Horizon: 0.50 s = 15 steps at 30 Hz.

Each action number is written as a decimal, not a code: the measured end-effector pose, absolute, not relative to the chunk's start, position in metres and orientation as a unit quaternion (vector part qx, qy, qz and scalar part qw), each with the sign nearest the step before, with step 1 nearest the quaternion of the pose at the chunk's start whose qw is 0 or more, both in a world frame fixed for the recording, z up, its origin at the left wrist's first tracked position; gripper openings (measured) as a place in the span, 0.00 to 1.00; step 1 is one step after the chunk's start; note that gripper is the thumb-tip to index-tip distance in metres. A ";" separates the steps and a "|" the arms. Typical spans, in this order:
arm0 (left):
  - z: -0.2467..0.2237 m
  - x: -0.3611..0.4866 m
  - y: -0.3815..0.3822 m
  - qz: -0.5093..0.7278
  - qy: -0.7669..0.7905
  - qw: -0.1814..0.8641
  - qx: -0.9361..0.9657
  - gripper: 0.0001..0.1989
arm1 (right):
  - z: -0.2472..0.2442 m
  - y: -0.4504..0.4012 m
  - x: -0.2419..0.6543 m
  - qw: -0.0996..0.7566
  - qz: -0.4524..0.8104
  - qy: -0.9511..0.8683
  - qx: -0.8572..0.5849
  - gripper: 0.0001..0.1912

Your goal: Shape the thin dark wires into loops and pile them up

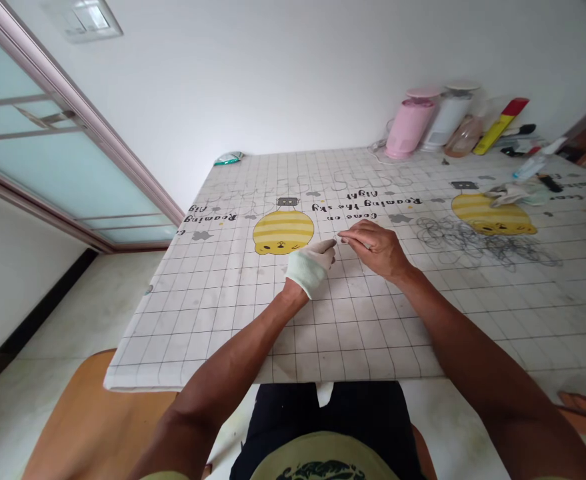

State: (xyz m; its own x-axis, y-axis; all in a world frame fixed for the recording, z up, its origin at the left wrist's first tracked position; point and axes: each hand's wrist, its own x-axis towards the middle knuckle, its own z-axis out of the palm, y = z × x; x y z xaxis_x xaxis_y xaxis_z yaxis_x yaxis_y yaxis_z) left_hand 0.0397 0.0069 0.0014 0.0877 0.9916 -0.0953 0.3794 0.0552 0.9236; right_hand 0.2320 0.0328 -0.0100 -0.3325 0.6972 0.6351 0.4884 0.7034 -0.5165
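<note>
Checked tablecloth (273,327), a row of bent wires (340,180) and a wire tangle (495,245), two hands near the middle.
The row runs faintly along the back of the cloth; the tangle lies loose to the right of the right hand (375,248), apart from it. Each strand should be nearly weightless and springy, bending rather than breaking, and apt to snag on its neighbours, so a free end at the tangle's edge looks the best hold. The right thumb and fingers pinch together, seemingly on a tiny wire piece (341,235) (too small to be sure of), just beside the fingertips of the gloved left hand (315,261). Its fingers curl inward; whether they grip anything, I cannot tell.
</note>
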 end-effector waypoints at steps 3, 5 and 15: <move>0.001 0.041 0.007 0.338 0.576 0.442 0.599 0.18 | 0.000 0.030 0.236 0.436 0.179 -0.795 -0.381 0.09; 0.000 0.041 0.008 0.339 0.579 0.447 0.592 0.18 | 0.005 0.027 0.237 0.428 0.221 -0.778 -0.403 0.09; 0.006 0.039 0.009 0.398 0.581 0.433 0.562 0.26 | -0.001 0.022 0.226 0.415 0.485 -0.672 -0.375 0.18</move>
State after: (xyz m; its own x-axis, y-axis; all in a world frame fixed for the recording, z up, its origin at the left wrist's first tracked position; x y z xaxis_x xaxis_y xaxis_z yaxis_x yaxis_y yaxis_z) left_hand 0.0385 0.0088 0.0064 0.0068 0.9984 -0.0562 0.3087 0.0514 0.9498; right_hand 0.2256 0.0224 -0.0006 -0.3738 0.9071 0.1937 0.1018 0.2477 -0.9635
